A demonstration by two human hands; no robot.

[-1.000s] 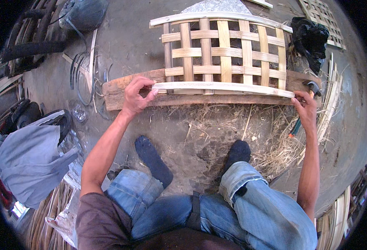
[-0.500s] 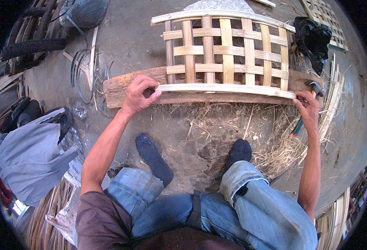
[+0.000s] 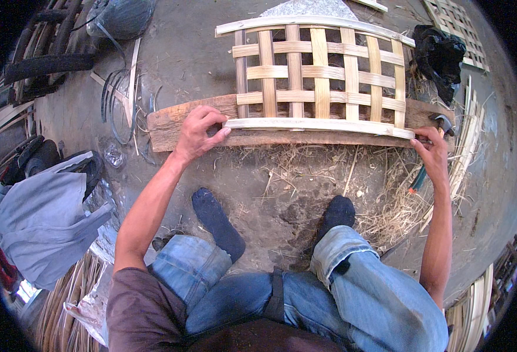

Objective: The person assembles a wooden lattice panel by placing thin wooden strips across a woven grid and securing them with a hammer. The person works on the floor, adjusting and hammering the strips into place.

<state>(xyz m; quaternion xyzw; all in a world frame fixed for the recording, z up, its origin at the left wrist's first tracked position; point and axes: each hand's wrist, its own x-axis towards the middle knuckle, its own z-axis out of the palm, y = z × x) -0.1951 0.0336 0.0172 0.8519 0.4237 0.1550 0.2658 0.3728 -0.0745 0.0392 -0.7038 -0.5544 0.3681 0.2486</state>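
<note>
A woven lattice panel of pale bamboo slats [image 3: 320,73] lies in front of me, its near side resting on a rough wooden plank [image 3: 170,124]. Along its near edge runs a pale bamboo strip [image 3: 317,124]. My left hand [image 3: 201,132] pinches the left end of this strip between thumb and fingers. At the opposite end, my right hand [image 3: 431,151] is closed on the same strip. Just beyond my right hand lies a hammer [image 3: 443,124], its head on the plank and its handle partly hidden by my hand.
Shavings [image 3: 387,220] litter the floor between my feet and to the right. Long bamboo strips [image 3: 470,141] lie at the right. A black plastic bag [image 3: 440,56] sits beside the panel, with another lattice [image 3: 458,29] farther back. Grey cloth [image 3: 38,217] is piled at left.
</note>
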